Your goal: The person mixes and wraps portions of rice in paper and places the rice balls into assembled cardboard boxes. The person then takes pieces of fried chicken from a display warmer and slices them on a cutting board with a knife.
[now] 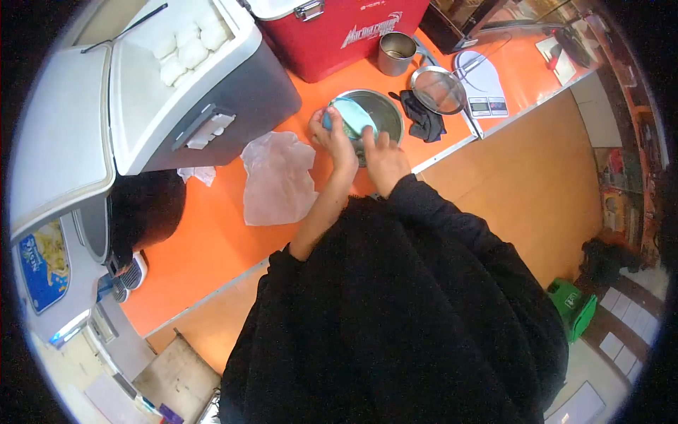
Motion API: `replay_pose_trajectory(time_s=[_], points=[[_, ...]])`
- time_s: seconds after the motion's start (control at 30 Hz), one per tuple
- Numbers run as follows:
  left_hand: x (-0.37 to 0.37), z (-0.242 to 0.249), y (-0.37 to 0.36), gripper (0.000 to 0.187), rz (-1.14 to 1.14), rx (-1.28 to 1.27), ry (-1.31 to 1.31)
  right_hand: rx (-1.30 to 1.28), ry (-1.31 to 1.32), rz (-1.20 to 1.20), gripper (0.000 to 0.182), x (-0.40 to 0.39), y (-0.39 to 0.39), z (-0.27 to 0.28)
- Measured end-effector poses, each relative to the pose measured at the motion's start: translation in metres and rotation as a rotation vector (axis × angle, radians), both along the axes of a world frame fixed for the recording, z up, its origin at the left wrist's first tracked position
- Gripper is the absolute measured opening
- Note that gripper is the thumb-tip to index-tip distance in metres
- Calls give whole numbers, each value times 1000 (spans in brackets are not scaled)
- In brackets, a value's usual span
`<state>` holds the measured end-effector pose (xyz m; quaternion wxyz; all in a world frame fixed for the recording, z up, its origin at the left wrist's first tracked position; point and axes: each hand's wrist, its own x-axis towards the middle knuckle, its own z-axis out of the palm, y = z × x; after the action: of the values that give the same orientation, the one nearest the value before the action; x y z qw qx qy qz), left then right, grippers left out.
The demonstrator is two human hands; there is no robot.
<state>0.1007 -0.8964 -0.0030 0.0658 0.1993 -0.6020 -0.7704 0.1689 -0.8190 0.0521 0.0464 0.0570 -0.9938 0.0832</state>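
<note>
We can pick out "NEST" in white letters, set sideways on the blue panel [32,277] at the far left — the rest of its print is too small for us to read. On the red cooler [318,53] we see large, slanted white lettering [372,30] that seems to start with "M", while the digits on the scale's display [479,107] and the white mark [571,299] on the green bin [580,319] stay illegible to us.
</note>
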Motion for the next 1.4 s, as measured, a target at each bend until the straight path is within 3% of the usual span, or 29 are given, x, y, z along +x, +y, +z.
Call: replay_pose_trajectory(time_s=[0.13, 0.2, 0.27, 0.3, 0.33, 0.4, 0.47, 0.63, 0.8, 0.93, 1.0, 1.1, 1.2, 1.23, 1.4], points=[[4, -6, 2, 55, -57, 78, 21, 58, -41, -18, 50, 3, 0, -14], [4, 8, 2, 52, -86, 225, -76, -35, -2, 31, 42, -1, 17, -25], [5, 12, -3, 50, -108, 372, -184, -146, -68, -22, 22, -14, 48, -23], [2, 10, -7, 47, -176, 390, -147, -182, -13, -75, 18, -21, 62, -11], [-1, 8, -10, 44, -242, 407, -111, -154, 93, -143, 27, -27, 74, -7], [-2, 9, -11, 44, -242, 422, -100, -693, -393, -239, 39, -40, 92, 21], [-1, 14, -11, 42, -248, 473, -122, -725, -636, -216, 50, -47, 92, 1], [-2, 16, -18, 44, -288, 421, -166, -448, -512, -40, 48, -34, 62, -34], [-9, 10, -23, 42, -317, 384, -129, -220, -501, -39, 44, -25, 42, 25], [-16, 5, -36, 40, -393, 507, -209, -86, -499, -91, 41, -45, 60, 18], [-16, 13, -40, 40, -443, 596, -224, -27, -464, 269, 39, -75, 97, 0], [-16, 24, -47, 42, -598, 501, -163, -251, -354, 413, 35, -103, 112, 20], [-14, 14, -44, 43, -572, 597, -173, -128, -429, 202, 41, -94, 68, 2], [-13, 21, -46, 45, -561, 639, -234, -277, -337, 55, 45, -80, 59, -6], [-14, 21, -46, 48, -503, 659, -311, -165, -450, 63, 45, -81, 55, 21]])
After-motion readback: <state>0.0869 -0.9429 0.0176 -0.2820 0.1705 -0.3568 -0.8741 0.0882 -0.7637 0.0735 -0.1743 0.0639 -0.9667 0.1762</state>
